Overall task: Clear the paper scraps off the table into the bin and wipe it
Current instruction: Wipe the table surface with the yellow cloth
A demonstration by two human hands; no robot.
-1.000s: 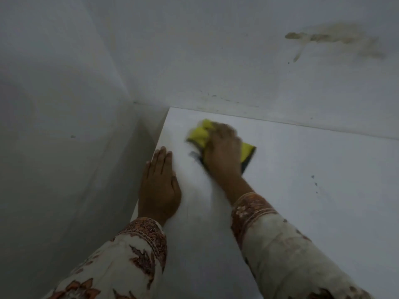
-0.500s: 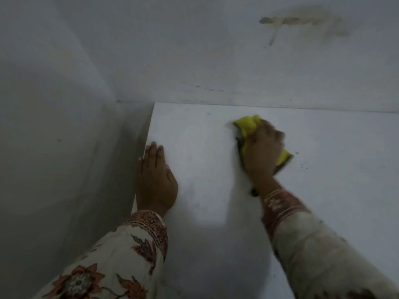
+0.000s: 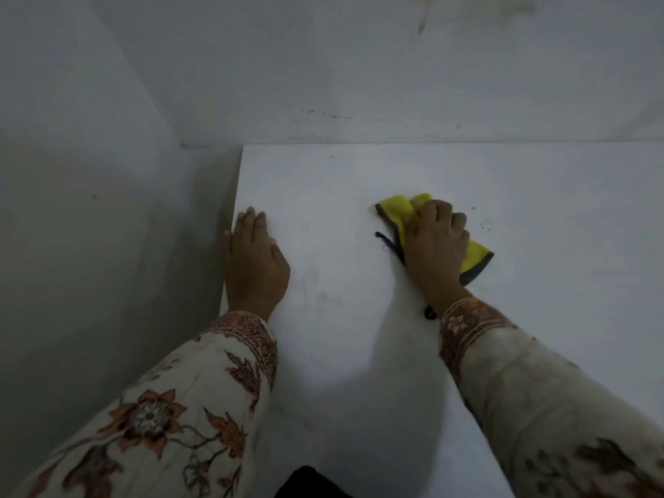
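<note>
Your right hand [image 3: 436, 242] is grasping the yellow cloth [image 3: 397, 210]: the fingers are curled over its bunched middle and press it down on the white table [image 3: 539, 318]. The cloth shows on both sides of the grip, one folded yellow end beyond your fingertips and one grey-edged corner out past the little-finger side; a thin dark strip of it trails on the thumb side. Your left hand [image 3: 257, 262] lies flat with straight fingers, holding nothing, at the table edge well apart from the grip.

The cloth looks soft and light, so I judge it will fold and slip under the palm if you push only from the middle. Better to spread the fingers wider over it. A few small dark specks [image 3: 483, 224] lie just beyond the knuckles. No paper scraps and no bin are visible here.
</note>
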